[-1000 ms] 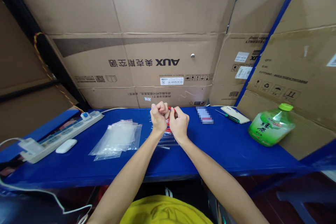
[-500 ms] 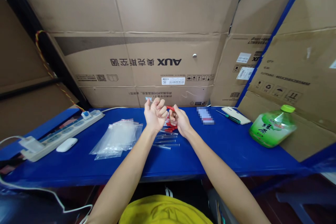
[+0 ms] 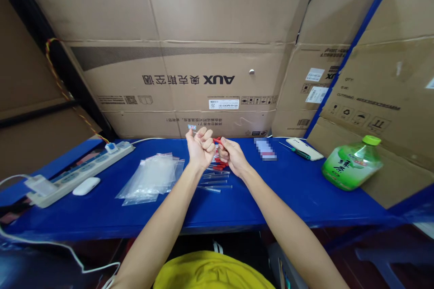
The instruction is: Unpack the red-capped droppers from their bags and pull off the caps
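Observation:
Raised over the middle of the blue table, my two hands nearly meet. Fingers and thumb of my right hand (image 3: 233,156) close on a slim red piece (image 3: 217,141), which points toward the left hand; its exact kind does not show. My left hand (image 3: 201,148) is curled closed, palm side toward me, and what lies in its fingers is mostly hidden. Below the hands lies a pile of red pieces (image 3: 222,165), partly covered by the right hand. Nearer to me are several thin clear tubes (image 3: 213,183).
Clear zip bags (image 3: 152,178) are stacked left of the hands. Farther left are a power strip (image 3: 84,169) and a white earphone case (image 3: 86,186). A green screwdriver (image 3: 301,153), a phone (image 3: 307,148) and a green tea bottle (image 3: 352,165) lie right. Cardboard (image 3: 190,67) walls the back.
The fingers of my left hand have curled in tighter. Between the hands the red piece has shifted slightly left, and less of its length shows. The things on the table have not moved.

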`<state>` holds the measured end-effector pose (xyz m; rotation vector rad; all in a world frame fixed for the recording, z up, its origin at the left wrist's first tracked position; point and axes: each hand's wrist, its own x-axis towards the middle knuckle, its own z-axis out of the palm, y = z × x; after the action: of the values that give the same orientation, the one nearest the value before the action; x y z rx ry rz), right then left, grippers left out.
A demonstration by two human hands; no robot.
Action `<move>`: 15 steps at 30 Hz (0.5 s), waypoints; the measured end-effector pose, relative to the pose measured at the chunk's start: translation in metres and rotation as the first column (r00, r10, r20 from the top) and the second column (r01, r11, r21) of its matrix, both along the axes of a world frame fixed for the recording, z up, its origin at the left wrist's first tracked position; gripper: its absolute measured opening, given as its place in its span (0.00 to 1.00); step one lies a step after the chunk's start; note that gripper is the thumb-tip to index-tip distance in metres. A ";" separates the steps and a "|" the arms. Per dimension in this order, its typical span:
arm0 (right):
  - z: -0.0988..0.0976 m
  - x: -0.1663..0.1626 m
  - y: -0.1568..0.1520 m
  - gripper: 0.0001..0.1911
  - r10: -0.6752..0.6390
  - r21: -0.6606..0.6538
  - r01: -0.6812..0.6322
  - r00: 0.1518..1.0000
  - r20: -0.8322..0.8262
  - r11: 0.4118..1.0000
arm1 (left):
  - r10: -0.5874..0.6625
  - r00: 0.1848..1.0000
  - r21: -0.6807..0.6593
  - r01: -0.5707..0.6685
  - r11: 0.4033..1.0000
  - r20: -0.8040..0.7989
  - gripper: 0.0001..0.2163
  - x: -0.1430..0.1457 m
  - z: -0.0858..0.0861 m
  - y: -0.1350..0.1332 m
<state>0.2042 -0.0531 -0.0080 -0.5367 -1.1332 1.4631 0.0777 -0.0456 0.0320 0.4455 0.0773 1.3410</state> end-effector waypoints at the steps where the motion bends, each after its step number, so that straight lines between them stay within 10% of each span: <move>1: 0.001 0.000 0.000 0.28 0.002 0.002 -0.002 1.000 -0.006 1.000 | 0.013 1.000 0.002 -0.013 1.000 0.001 0.21 0.001 0.000 0.000; 15: -0.006 0.001 0.003 0.25 -0.315 0.230 0.285 0.943 0.105 0.930 | 0.220 0.973 0.042 -0.218 0.975 -0.069 0.22 0.011 0.008 -0.011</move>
<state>0.2049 -0.0496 -0.0135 -0.6394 -1.2399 1.0383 0.0889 -0.0570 0.0399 0.5265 0.1689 1.5445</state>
